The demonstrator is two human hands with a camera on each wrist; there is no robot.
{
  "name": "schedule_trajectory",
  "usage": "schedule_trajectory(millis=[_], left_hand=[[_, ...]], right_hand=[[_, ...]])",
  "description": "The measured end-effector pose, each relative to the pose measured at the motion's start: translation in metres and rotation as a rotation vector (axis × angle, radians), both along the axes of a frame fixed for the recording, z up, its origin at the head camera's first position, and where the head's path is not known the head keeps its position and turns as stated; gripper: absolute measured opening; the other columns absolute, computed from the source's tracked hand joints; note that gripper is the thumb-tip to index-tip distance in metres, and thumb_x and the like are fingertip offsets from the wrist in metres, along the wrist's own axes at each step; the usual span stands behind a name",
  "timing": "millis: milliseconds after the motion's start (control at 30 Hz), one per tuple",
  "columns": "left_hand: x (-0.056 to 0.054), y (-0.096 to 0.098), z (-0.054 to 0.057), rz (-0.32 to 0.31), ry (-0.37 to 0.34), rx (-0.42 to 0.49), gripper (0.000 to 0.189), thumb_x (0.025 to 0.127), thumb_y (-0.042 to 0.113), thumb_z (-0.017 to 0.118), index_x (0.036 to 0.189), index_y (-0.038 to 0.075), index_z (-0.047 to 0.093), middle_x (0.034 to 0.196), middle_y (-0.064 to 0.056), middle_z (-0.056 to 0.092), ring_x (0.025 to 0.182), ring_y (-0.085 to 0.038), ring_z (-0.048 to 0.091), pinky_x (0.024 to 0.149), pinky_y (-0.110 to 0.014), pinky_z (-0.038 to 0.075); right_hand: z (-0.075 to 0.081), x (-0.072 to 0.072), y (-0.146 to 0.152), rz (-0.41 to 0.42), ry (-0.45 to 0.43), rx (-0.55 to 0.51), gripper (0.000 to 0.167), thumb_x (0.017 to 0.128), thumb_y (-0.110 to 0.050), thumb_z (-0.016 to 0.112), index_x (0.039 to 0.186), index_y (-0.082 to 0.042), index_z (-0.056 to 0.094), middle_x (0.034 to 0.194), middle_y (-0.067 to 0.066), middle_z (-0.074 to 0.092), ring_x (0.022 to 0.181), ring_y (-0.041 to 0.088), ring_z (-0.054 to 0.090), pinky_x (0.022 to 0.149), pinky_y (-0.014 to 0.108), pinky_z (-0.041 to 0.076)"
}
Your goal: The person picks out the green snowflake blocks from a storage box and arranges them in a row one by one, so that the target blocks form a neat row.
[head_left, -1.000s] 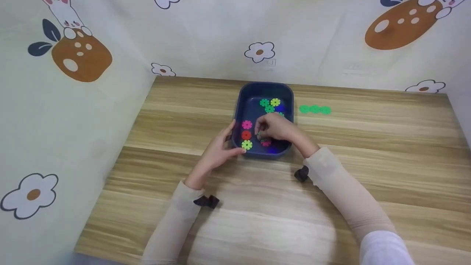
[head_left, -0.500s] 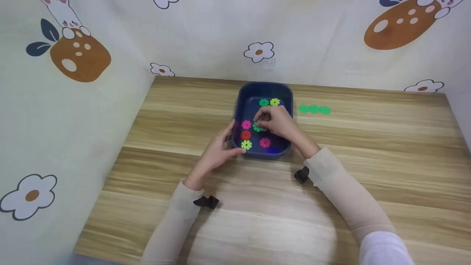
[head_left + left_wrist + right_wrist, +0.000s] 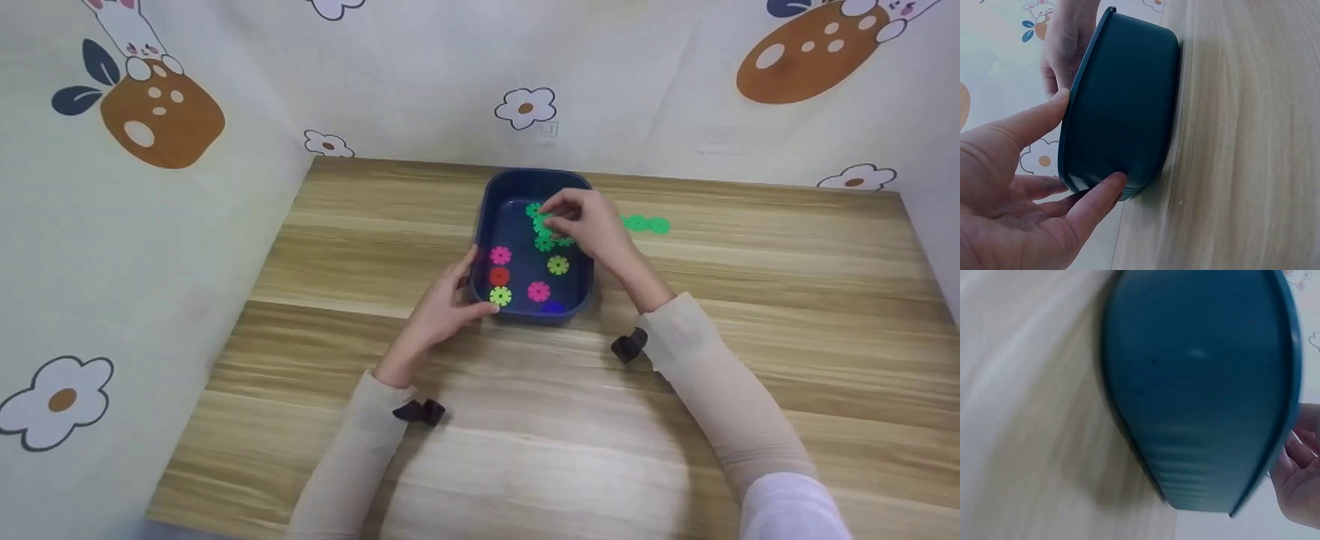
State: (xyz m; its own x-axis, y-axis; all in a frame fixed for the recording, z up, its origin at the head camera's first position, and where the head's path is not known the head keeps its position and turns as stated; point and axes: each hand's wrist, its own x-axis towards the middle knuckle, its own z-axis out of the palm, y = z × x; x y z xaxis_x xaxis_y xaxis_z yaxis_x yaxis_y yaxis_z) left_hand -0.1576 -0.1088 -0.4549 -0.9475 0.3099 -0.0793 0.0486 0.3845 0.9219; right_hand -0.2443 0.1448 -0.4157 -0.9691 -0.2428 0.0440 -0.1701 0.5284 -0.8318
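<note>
A dark blue plastic bin [image 3: 495, 199] stands on the wooden table. My left hand [image 3: 442, 304] grips its near left corner; in the left wrist view the thumb rests on the rim and the fingers lie along the wall. Over the bin's back right part, my right hand [image 3: 596, 225] pinches a green snowflake disc [image 3: 541, 224] between thumb and fingers. Close under it are other green discs [image 3: 544, 243]. Along the left wall lie a pink disc [image 3: 500, 256], a red disc [image 3: 499, 276] and a yellow disc [image 3: 500, 296]. The right wrist view shows mostly the bin's outer wall.
Outside the bin to the right lies a row of green discs [image 3: 647, 224], partly hidden by my right hand. Another yellow disc [image 3: 558, 265], a pink disc [image 3: 538, 291] and a blue disc [image 3: 553, 307] lie in the bin's near right part. A patterned wall covering [image 3: 420, 90] rises behind the table.
My right hand has moved from the bin's near middle toward its back right with a green disc. A yellow disc at the bin's right side has come into sight. My left hand stays put.
</note>
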Motion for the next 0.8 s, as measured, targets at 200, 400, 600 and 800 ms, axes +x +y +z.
schedule_trajectory(millis=[200, 400, 600, 800], left_hand=[[0.000, 0.001, 0.001, -0.001, 0.014, -0.033, 0.096, 0.083, 0.015, 0.081, 0.159, 0.010, 0.023, 0.162, -0.021, 0.028, 0.141, -0.039, 0.043, 0.106, -0.043, 0.050], [0.001, 0.000, 0.002, -0.004, -0.001, -0.025, 0.096, 0.084, 0.015, 0.081, 0.159, 0.011, 0.022, 0.162, -0.021, 0.027, 0.142, -0.039, 0.042, 0.107, -0.043, 0.049], [0.002, -0.001, 0.003, -0.001, -0.011, -0.001, 0.095, 0.084, 0.013, 0.080, 0.159, 0.010, 0.021, 0.163, -0.022, 0.026, 0.141, -0.041, 0.042, 0.107, -0.045, 0.049], [0.002, -0.001, 0.002, -0.001, -0.005, -0.030, 0.096, 0.084, 0.017, 0.080, 0.160, 0.011, 0.021, 0.163, -0.021, 0.026, 0.142, -0.040, 0.042, 0.107, -0.044, 0.049]], right_hand=[[0.008, -0.007, 0.018, -0.065, 0.025, -0.062, 0.018, 0.093, -0.006, 0.069, 0.109, 0.002, 0.072, 0.103, 0.018, 0.074, 0.076, 0.007, 0.065, 0.069, 0.016, 0.057], [0.012, -0.009, 0.037, -0.149, 0.046, -0.119, 0.015, 0.091, -0.005, 0.070, 0.105, 0.001, 0.073, 0.096, 0.014, 0.073, 0.073, 0.002, 0.066, 0.068, 0.018, 0.059], [0.011, -0.011, 0.055, -0.192, 0.067, -0.174, 0.015, 0.091, -0.004, 0.070, 0.104, 0.002, 0.072, 0.088, 0.004, 0.072, 0.071, 0.003, 0.068, 0.067, 0.020, 0.060], [0.011, -0.014, 0.072, -0.223, 0.062, -0.222, 0.017, 0.090, -0.001, 0.070, 0.105, 0.006, 0.071, 0.080, -0.007, 0.069, 0.068, 0.001, 0.068, 0.065, 0.016, 0.058]])
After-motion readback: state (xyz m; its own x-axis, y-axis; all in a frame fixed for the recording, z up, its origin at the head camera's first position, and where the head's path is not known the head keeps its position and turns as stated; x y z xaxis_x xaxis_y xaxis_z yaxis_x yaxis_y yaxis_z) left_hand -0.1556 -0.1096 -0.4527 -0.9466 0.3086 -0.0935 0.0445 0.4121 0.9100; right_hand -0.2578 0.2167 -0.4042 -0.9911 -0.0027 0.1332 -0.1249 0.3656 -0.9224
